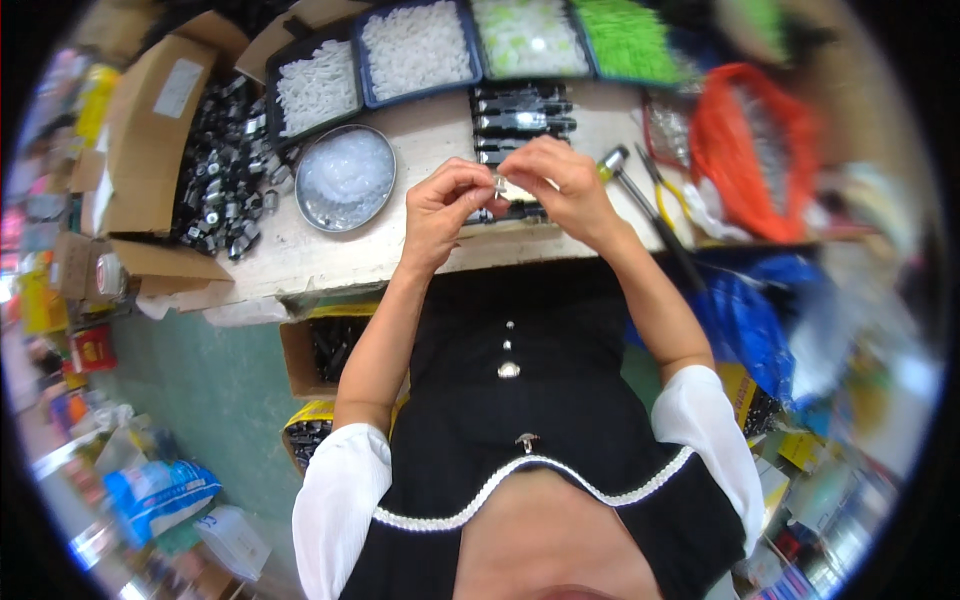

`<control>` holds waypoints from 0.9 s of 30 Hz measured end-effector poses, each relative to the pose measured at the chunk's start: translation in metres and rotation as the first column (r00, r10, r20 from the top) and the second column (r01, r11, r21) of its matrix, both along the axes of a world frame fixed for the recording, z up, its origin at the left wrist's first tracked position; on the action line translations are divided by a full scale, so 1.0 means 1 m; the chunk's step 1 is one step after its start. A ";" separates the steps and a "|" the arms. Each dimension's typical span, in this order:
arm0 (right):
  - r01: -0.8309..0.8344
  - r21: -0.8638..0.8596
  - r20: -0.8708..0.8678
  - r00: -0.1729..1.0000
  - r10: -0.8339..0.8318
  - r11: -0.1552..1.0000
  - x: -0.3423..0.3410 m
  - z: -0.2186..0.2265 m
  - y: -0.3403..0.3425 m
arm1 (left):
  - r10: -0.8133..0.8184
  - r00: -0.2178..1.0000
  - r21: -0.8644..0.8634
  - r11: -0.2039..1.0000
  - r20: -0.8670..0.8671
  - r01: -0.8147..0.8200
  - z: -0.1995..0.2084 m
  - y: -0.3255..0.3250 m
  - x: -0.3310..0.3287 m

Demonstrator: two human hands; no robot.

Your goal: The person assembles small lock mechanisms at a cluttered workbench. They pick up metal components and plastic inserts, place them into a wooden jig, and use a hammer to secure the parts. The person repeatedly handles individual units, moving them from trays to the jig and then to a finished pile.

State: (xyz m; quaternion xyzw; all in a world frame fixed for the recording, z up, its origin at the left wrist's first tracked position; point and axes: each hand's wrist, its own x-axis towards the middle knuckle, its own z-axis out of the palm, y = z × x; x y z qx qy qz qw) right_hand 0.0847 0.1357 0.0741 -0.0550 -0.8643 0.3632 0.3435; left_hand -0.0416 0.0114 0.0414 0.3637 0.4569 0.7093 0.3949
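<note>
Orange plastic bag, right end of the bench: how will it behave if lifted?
The orange plastic bag is probably floppy, as its sides look crumpled. Its contents may spill if tipped, since the mouth gapes open. It likely sags when lifted, being visibly filled; weight is unclear.

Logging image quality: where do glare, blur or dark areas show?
Head view: a glare spot sits on the white-and-green pieces; the orange bag blurs toward the right; black fills the corners; left hand and right hand look fairly clear.

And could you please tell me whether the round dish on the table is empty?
Not empty: the dish holds a pale, translucent mass.
</note>
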 end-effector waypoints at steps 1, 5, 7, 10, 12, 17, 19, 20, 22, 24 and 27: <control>0.041 0.006 -0.008 0.999 -0.041 0.999 0.001 -0.002 -0.001 | 0.023 0.999 0.015 1.000 -0.038 -0.023 -0.002 0.000 0.000; 0.060 0.119 0.086 0.994 -0.070 0.991 0.006 -0.018 -0.007 | 0.132 0.945 0.062 0.991 -0.299 -0.119 -0.009 0.001 0.002; 0.087 0.196 0.081 0.991 -0.105 0.977 0.007 -0.022 -0.007 | 0.167 0.866 0.062 0.986 -0.472 -0.156 -0.010 0.001 0.003; 0.087 0.287 0.122 0.984 -0.127 0.954 0.010 -0.031 -0.007 | 0.164 0.691 0.038 0.980 -0.704 -0.194 -0.009 -0.004 -0.005; 0.067 0.325 0.170 0.977 -0.128 0.943 0.013 -0.037 -0.008 | 0.143 0.534 0.025 0.975 -0.833 -0.223 -0.017 -0.009 -0.010; 0.047 0.343 0.232 0.964 -0.133 0.938 0.015 -0.048 -0.010 | 0.041 0.490 -0.087 0.968 -0.871 -0.235 -0.026 -0.011 -0.003; 0.005 0.335 0.252 0.963 -0.095 0.942 0.015 -0.046 -0.008 | 0.008 0.483 -0.114 0.968 -0.876 -0.224 -0.027 -0.009 -0.001; -0.015 0.331 0.262 0.962 -0.076 0.944 0.016 -0.045 -0.007 | -0.003 0.479 -0.123 0.968 -0.878 -0.218 -0.029 -0.008 -0.001; -0.042 0.326 0.309 0.949 -0.064 0.945 0.016 -0.047 -0.007 | -0.025 0.476 -0.143 0.967 -0.879 -0.213 -0.029 -0.007 -0.001; -0.046 0.305 0.323 0.945 -0.058 0.951 0.016 -0.048 -0.007 | -0.045 0.480 -0.167 0.962 -0.876 -0.216 -0.027 -0.006 -0.001; -0.023 0.262 0.301 0.952 -0.059 0.965 0.018 -0.044 -0.007 | -0.052 0.482 -0.185 0.955 -0.875 -0.232 -0.026 -0.005 0.000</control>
